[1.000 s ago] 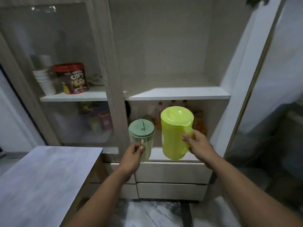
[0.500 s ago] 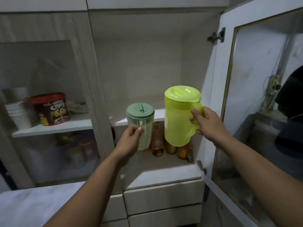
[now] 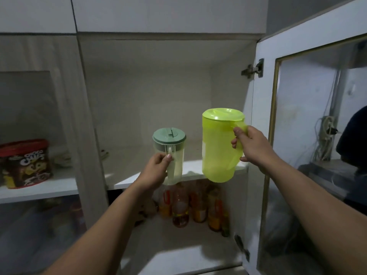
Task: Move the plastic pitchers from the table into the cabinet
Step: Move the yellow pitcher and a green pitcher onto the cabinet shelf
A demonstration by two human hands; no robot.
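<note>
Red tub [image 3: 25,163] behind the glass reads "Choco Chips"; pitchers [image 3: 218,145] unlabelled.

Both arms reach forward, left hand [image 3: 156,167] and right hand [image 3: 251,145] each closed in a grip.

Both pitchers are higher now than a second ago. The left hand [image 3: 156,171] has lifted the small green-lidded pitcher [image 3: 170,153] from the lower compartment's level up to the middle shelf [image 3: 190,171]. The right hand [image 3: 252,147] has raised the yellow-green pitcher [image 3: 218,145] likewise, its base now at that shelf's front edge. The table has dropped out of sight.
</note>
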